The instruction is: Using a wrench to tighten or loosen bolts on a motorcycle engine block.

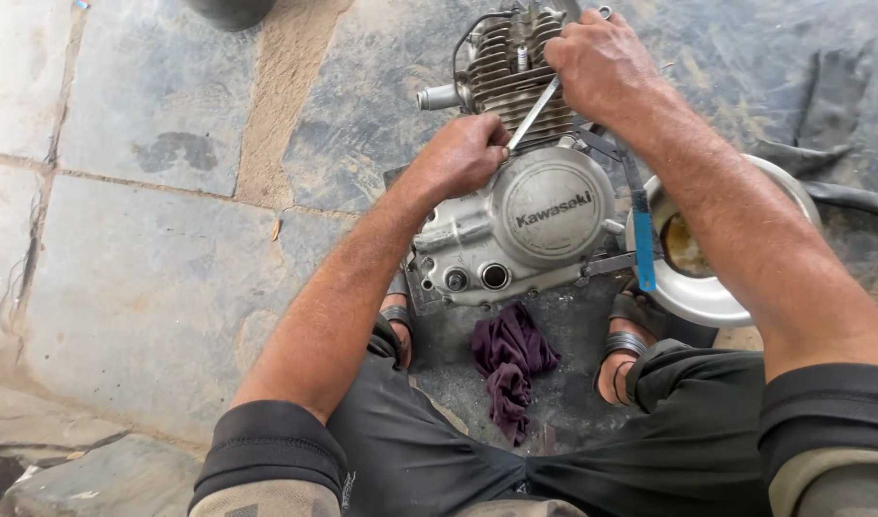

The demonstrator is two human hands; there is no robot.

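Grey finned motorcycle engine (515,182) upright on stone floor (152,278). Slim metal bar tool (534,112) slanting across fins, long axis lower-left to upper-right. Left hand (463,155) clenched on lower end, right hand (601,62) closed over upper end.

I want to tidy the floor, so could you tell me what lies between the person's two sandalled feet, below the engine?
In the head view, a crumpled dark purple rag lies on the oily stone floor between the feet, just below the engine.
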